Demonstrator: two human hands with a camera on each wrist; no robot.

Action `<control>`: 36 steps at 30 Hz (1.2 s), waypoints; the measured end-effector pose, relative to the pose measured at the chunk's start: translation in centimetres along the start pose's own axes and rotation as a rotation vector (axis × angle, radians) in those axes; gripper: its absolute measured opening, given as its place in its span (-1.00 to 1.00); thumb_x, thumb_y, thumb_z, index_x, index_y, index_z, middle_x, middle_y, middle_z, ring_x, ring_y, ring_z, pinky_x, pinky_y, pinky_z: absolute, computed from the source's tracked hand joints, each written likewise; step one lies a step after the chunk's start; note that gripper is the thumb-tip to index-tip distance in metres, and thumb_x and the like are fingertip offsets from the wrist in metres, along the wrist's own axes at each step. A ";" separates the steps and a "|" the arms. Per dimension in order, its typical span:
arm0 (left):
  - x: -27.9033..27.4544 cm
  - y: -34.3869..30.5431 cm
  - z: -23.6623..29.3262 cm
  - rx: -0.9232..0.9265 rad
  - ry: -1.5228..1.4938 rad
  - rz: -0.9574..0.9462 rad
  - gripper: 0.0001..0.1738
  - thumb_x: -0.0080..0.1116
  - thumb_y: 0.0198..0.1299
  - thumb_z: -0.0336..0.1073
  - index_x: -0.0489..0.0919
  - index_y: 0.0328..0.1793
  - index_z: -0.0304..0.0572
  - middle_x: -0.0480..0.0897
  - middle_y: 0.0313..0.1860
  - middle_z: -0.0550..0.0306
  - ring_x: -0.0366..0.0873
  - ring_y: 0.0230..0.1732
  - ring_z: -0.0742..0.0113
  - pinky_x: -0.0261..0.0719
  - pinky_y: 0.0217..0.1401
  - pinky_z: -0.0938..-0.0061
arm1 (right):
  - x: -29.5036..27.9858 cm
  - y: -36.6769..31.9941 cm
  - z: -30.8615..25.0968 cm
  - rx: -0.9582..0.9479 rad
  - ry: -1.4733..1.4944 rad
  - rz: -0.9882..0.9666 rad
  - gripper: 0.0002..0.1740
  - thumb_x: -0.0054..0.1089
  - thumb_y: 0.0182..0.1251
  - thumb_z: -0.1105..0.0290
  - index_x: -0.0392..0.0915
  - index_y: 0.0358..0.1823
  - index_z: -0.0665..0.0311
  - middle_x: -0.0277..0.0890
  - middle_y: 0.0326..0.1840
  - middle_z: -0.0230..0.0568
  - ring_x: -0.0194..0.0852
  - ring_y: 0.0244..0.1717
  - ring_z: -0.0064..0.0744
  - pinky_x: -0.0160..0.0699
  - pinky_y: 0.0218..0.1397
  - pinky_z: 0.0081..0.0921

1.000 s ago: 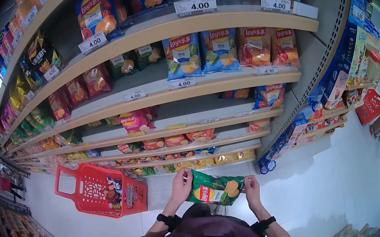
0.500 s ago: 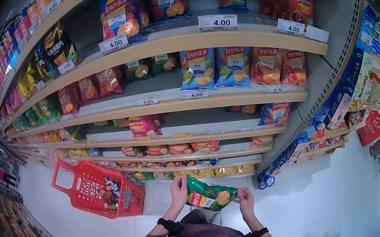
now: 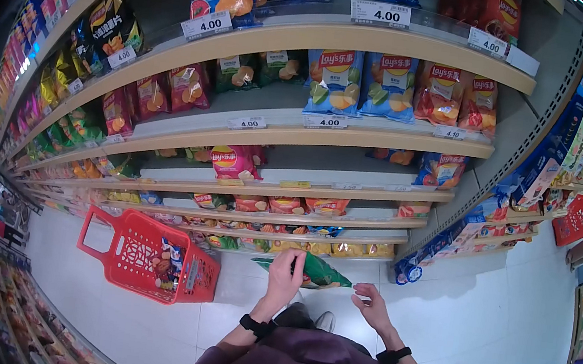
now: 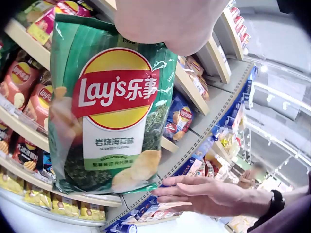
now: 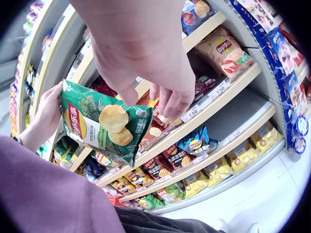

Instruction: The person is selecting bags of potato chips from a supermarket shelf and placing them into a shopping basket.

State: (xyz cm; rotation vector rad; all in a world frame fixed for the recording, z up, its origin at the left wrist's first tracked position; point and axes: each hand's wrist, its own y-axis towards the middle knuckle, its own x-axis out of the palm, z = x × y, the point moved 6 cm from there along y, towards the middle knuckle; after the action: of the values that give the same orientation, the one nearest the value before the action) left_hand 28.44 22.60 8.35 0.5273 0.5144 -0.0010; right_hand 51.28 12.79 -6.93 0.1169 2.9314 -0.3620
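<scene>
A green bag of Lay's seaweed chips hangs upright from my left hand, whose fingers and thumb pinch its top end. In the left wrist view the printed front faces the camera; from the head view the bag shows almost edge-on. My right hand lies beside the bag's other end, fingers loose and extended, fingertips right at its bottom corner. The right wrist view shows that hand over the same bag, with the left hand on the far end.
A red shopping basket with several snack packs in it stands on the floor to the left. Ahead rise curved shelves of chip bags with price tags. A blue display flanks them at right, with another red basket beyond.
The bag has turned from face-up to nearly edge-on in the head view. My right fingers have let go of its end and loosened. The left hand still grips it.
</scene>
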 end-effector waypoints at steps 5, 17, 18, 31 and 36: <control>1.7 -0.9 4.0 0.358 0.004 -0.214 -0.94 0.16 0.15 -0.51 0.53 -0.26 -0.31 0.61 -0.31 0.02 0.54 -0.27 0.05 0.45 -0.12 0.26 | 1.7 -0.3 -6.1 -0.367 -0.474 0.043 -0.05 0.49 0.03 0.12 0.12 0.38 0.23 0.37 0.24 0.03 0.37 0.25 -0.05 0.45 0.21 -0.25; 0.3 2.3 6.3 0.265 0.028 -0.056 -0.57 0.22 0.10 -0.38 0.46 0.11 -0.31 0.48 0.22 -0.14 0.37 0.28 -0.10 0.21 0.34 0.11 | 2.6 0.9 -11.3 -0.211 -0.081 0.050 -0.25 0.55 -0.09 0.13 0.35 0.08 0.32 0.60 -0.10 0.02 0.62 -0.03 -0.08 0.57 0.02 -0.35; -0.3 2.8 5.5 0.231 0.090 0.001 -0.42 0.25 0.09 -0.34 0.37 0.25 -0.31 0.42 0.28 -0.16 0.34 0.31 -0.12 0.21 0.37 0.13 | 2.2 1.5 -10.5 -0.210 0.019 0.092 -0.22 0.54 -0.04 0.13 0.32 0.13 0.36 0.59 -0.04 -0.03 0.60 -0.02 -0.27 0.55 0.04 -0.41; 2.2 -2.0 -0.9 -0.810 -0.749 -0.661 -0.26 0.35 0.13 -0.26 0.27 0.38 -0.34 0.50 0.22 0.03 0.47 0.19 0.35 0.40 0.25 0.46 | 1.9 3.3 -13.5 0.105 0.653 0.021 -0.25 0.26 0.30 0.19 0.13 0.38 0.36 0.39 0.23 -0.11 0.39 0.20 -0.41 0.39 0.23 -0.48; 1.0 -1.6 -2.1 -0.757 -0.786 -0.592 -0.31 0.35 0.11 -0.32 0.31 0.34 -0.35 0.56 0.13 0.06 0.51 0.13 0.37 0.45 0.19 0.47 | 3.3 3.4 -14.9 0.102 0.658 0.003 -0.27 0.23 0.33 0.17 0.13 0.39 0.35 0.39 0.23 -0.15 0.40 0.18 -0.44 0.41 0.20 -0.49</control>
State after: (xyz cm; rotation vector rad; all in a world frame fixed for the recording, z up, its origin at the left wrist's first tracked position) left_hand 28.16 22.34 5.56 -0.3899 -0.1377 -0.5405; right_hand 45.82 19.96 5.88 0.3067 3.5547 -0.5637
